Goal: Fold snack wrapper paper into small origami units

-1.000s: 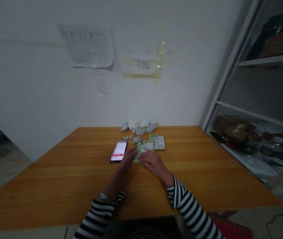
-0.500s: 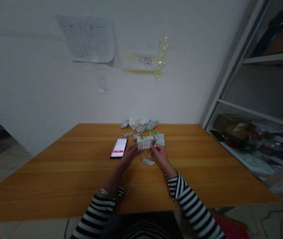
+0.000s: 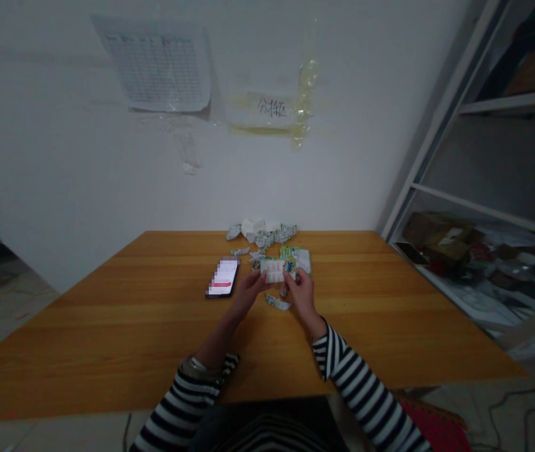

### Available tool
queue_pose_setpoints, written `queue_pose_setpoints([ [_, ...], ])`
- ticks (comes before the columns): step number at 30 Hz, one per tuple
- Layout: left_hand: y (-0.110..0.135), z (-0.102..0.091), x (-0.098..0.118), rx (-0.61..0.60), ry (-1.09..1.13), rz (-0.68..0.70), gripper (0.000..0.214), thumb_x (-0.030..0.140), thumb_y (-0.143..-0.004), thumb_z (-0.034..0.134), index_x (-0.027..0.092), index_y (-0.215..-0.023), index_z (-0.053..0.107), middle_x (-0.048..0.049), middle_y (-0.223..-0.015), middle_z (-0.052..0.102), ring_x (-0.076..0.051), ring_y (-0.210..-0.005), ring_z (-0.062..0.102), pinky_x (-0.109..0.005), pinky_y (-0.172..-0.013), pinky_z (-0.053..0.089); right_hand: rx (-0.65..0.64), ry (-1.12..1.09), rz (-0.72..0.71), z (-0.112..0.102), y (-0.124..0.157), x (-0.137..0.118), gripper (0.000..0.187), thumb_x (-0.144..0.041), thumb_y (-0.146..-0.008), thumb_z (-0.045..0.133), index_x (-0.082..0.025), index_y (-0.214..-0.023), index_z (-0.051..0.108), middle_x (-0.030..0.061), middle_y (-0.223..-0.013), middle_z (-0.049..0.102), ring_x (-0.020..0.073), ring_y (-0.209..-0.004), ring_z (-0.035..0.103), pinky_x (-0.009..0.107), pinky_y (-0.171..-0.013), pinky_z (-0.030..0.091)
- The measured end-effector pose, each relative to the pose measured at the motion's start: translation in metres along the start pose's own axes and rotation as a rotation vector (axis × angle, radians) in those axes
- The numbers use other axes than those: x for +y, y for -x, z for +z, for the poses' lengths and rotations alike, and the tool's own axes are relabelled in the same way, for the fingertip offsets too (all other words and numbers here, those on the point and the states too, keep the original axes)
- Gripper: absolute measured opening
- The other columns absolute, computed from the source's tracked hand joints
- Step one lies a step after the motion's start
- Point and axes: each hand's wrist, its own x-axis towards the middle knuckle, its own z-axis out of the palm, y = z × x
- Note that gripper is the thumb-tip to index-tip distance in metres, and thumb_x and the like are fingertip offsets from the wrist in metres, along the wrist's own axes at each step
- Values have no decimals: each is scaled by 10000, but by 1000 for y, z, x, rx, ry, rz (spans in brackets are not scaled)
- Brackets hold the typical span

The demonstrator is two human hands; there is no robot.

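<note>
Between my two hands is a small printed paper packet (image 3: 274, 271), pale with green, red and blue print; whether it is a packet or a folded piece of carton I cannot tell. My left hand (image 3: 249, 290) grips its left end. At the right end my right hand (image 3: 301, 292) pinches it with thumb and fingers. Just behind lies a flat green-and-white printed piece (image 3: 301, 256), partly covered by what I hold. Torn printed scraps (image 3: 277, 302) rest on the wooden table (image 3: 154, 339) under and around my hands.
A phone (image 3: 222, 277) with a lit screen lies left of my hands. Crumpled printed paper (image 3: 267, 235) is heaped against the wall. A dark phone-like slab (image 3: 412, 253) is by the table's right edge, beside a shelf (image 3: 497, 216) with boxes and bags.
The held packet has turned so that one flat printed face shows; before, two faces showed. My hands stay at its ends. The whole view has shifted slightly.
</note>
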Motion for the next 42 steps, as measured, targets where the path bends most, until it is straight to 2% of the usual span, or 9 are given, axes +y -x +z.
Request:
queue_pose_setpoints([
  [10,-2,-1,-1,46,3,-18,463,484,-747,706,97,-999,696,-119,-1007,731,-295,-984,673,-453,-890,552,-1,-29,28,4,6,-6,397,-533,-775,642,-230,-665,410,-95,-455,459,109,-367,509,195,-359,377],
  [20,-2,-1,-1,54,-7,-30,446,471,-746,709,101,-995,704,-104,-977,742,-285,-933,689,-452,-870,563,16,-2,-5,3,6,-5,394,-503,-783,647,-229,-645,400,-96,-438,451,106,-362,511,186,-355,374],
  [23,-4,-3,-3,55,-8,-22,449,481,-743,708,96,-974,703,-107,-974,740,-288,-937,685,-457,-868,565,13,-37,4,3,6,-3,298,-467,-775,658,-220,-811,497,-93,-507,508,101,-377,517,183,-359,388],
  [26,-5,-5,-5,67,-27,0,451,503,-737,704,101,-942,705,-102,-955,740,-288,-944,680,-461,-869,566,32,-121,27,2,3,-4,454,-427,-757,680,-235,-1119,486,-97,-589,541,95,-401,516,181,-375,401],
  [28,-6,-6,-6,74,-40,13,458,520,-728,704,111,-936,705,-95,-947,738,-286,-958,673,-454,-869,567,26,-171,44,1,-1,-5,498,-416,-754,683,-232,-1174,486,-97,-587,529,97,-429,518,185,-406,412],
  [32,-6,-7,-6,83,-65,26,471,543,-723,697,116,-921,701,-96,-932,729,-285,-956,666,-438,-848,571,-16,-168,31,-1,-6,-5,329,-450,-748,674,-180,-924,606,-41,-603,566,119,-526,548,211,-478,432],
  [35,-6,-7,-6,75,-95,36,490,566,-735,672,112,-919,694,-100,-927,720,-278,-930,665,-431,-829,568,-34,-110,-3,-1,-7,-2,309,-482,-767,644,-177,-795,603,-3,-654,600,136,-585,562,224,-506,434],
  [38,-7,-8,-6,36,-178,59,528,614,-758,612,118,-925,681,-91,-916,711,-267,-908,660,-420,-803,564,-69,-68,-13,-5,-11,0,328,-503,-775,630,-181,-728,593,-12,-617,579,130,-564,534,215,-486,405],
  [42,-9,-14,-7,-26,-278,68,502,624,-742,618,131,-820,670,-46,-792,690,-223,-790,645,-372,-736,567,-215,12,-19,-21,-22,-1,319,-451,-703,722,-167,-619,604,-46,-518,512,98,-483,452,194,-442,335],
])
